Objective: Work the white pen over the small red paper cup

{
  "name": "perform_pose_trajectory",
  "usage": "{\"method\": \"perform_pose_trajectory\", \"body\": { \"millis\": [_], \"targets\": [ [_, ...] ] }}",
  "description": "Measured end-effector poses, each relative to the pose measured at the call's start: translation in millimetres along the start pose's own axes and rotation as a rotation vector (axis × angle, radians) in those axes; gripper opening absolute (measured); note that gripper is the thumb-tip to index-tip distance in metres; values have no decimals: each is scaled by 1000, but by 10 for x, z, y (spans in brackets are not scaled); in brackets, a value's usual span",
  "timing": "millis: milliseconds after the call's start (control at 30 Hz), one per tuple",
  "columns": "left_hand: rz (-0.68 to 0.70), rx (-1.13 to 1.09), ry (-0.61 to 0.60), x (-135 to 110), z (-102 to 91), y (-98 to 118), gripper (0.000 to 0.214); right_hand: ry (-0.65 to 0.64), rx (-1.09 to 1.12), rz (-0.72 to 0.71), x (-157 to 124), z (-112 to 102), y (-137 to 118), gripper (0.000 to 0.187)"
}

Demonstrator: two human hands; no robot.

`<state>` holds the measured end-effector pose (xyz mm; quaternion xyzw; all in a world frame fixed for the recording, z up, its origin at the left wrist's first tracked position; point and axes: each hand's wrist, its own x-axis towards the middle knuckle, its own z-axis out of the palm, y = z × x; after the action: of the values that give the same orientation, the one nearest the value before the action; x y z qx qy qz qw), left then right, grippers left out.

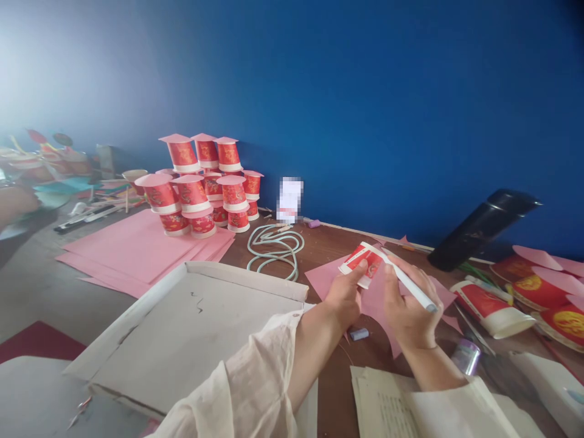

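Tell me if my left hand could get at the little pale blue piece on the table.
Probably yes: the pale blue piece lies uncovered close to the left hand, but that hand grips the red cup and must let go first.

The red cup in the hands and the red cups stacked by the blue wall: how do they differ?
The held cup is alone and tilted on a pink sheet, steadied by the left hand while the right hand holds a pen at it; the stacked cups stand upside down in tiers. Each of the stacked cups carries a pink paper top; the held cup shows none. Both are red with white rims.
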<state>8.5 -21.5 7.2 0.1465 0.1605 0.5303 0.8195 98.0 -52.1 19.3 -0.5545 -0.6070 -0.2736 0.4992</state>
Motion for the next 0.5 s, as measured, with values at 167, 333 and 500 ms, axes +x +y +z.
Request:
{"method": "perform_pose_trajectory", "body": {
  "millis": [167,333,500],
  "targets": [
    [12,12,-2,6,4,2,31,-14,10,34,-5,5,29,24],
    [12,22,-21,10,-1,4,33,-31,5,38,-6,6,6,23],
    [6,43,-35,17,-17,-2,34,-54,21,43,-7,5,14,24]
  ]
}}
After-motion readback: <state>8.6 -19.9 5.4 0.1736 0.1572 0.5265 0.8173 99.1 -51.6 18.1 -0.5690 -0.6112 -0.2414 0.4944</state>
